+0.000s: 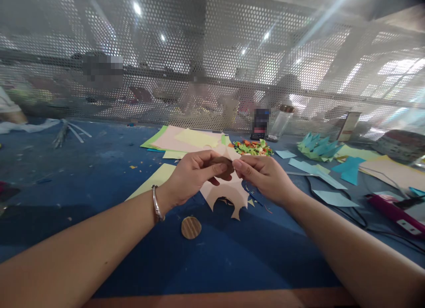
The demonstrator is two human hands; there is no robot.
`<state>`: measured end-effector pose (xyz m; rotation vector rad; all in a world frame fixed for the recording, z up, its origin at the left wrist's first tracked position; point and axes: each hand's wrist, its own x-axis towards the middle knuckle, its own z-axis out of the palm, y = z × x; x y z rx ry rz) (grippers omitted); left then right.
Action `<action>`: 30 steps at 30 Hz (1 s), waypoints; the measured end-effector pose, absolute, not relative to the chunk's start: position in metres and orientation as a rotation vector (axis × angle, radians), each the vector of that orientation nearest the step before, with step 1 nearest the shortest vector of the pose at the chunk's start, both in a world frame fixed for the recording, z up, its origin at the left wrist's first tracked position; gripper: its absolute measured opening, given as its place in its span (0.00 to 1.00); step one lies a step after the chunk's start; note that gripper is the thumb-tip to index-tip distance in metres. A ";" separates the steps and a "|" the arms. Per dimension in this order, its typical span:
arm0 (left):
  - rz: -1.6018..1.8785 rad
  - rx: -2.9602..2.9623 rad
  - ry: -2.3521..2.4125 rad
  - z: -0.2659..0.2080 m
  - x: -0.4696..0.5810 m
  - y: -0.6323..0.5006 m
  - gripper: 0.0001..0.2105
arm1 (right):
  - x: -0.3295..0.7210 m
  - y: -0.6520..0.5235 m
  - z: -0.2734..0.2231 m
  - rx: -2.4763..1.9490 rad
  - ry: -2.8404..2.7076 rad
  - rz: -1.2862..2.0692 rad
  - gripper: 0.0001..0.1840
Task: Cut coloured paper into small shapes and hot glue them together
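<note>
My left hand point(191, 177), with a silver bracelet at the wrist, is closed on a small brown cardboard piece point(223, 161), partly hidden by the fingers. My right hand point(268, 175) pinches at the edge of a pale pink paper piece point(233, 154) against that cardboard; the fingertips of both hands almost meet. Below them lies a pale pink paper sheet point(229, 190) with rounded cut-outs. Nearer to me, a round corrugated cardboard disc point(191, 228) rests flat on the blue table point(139, 259).
Behind my hands are stacked coloured sheets point(172, 137) and a heap of paper scraps point(254, 148). A phone point(260, 123) and a glass bottle point(280, 124) stand by the perforated screen point(219, 91). To the right are blue paper pieces point(318, 173), a folded paper form point(318, 146) and a magenta power strip point(396, 215).
</note>
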<state>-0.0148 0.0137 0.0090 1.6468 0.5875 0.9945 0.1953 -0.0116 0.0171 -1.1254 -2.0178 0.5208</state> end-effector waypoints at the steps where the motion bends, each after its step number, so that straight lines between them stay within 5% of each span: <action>1: 0.993 1.644 0.581 0.009 -0.015 0.014 0.08 | 0.195 -0.012 0.017 -1.123 -2.020 0.521 0.28; 30: 1.049 1.525 0.672 0.002 -0.011 0.022 0.09 | 0.209 -0.011 0.025 -1.136 -1.818 0.783 0.29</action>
